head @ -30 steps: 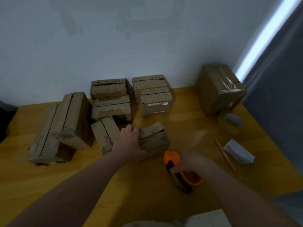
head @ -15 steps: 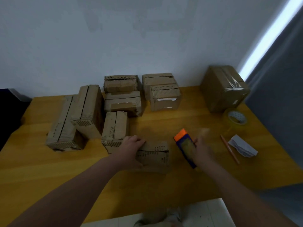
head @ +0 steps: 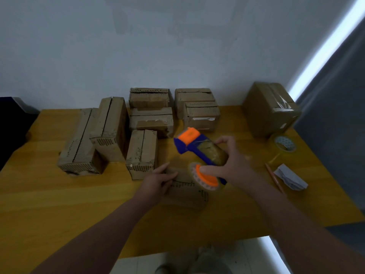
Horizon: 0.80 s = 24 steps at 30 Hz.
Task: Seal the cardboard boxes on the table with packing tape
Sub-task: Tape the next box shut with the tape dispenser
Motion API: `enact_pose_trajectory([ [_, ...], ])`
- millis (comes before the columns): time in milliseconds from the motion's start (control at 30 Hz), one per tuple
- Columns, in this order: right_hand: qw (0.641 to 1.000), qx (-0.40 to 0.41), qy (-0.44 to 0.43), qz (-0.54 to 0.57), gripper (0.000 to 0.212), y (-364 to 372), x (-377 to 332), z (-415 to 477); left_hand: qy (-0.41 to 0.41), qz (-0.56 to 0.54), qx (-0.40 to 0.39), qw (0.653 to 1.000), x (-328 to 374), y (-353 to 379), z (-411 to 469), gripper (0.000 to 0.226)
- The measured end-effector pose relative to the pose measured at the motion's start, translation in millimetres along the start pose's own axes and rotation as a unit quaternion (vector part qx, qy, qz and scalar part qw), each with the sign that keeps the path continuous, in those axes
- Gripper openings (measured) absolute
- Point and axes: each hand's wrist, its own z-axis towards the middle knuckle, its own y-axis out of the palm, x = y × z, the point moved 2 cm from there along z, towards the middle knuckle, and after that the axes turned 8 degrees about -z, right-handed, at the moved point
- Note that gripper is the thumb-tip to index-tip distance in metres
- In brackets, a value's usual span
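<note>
Left hand (head: 156, 184) seemingly grips the blurred box (head: 185, 194); right hand (head: 235, 167) grips tape dispenser (head: 205, 153).

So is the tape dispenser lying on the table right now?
No, the right hand holds the tape dispenser in the air above the small box.

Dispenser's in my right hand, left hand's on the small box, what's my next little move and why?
Probably lower the tape dispenser onto the small box: your right hand holds it just above, and your left hand holds the box steady.
</note>
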Motion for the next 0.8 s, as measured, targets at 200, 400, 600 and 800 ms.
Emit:
enact_pose_trajectory([
  [200, 0.993, -0.041, -0.061, -0.092, 0.068, 26, 6, 9, 0.0, -0.054, 0.043, 0.998, -3, -1, 1, 0.029],
  [400, 0.991, -0.063, -0.07, -0.099, 0.065, 21, 20, 18, 0.002, -0.058, 0.039, 0.998, -2, -3, 3, 0.026],
  [600, 0.988, -0.083, -0.089, -0.094, 0.067, 17, 30, 21, -0.173, -0.159, 0.145, 0.961, 16, -19, -2, 0.025],
  [800, 0.985, -0.085, -0.109, -0.1, 0.068, 17, 29, 20, -0.357, -0.519, 0.073, 0.773, 34, -30, -4, 0.041],
])
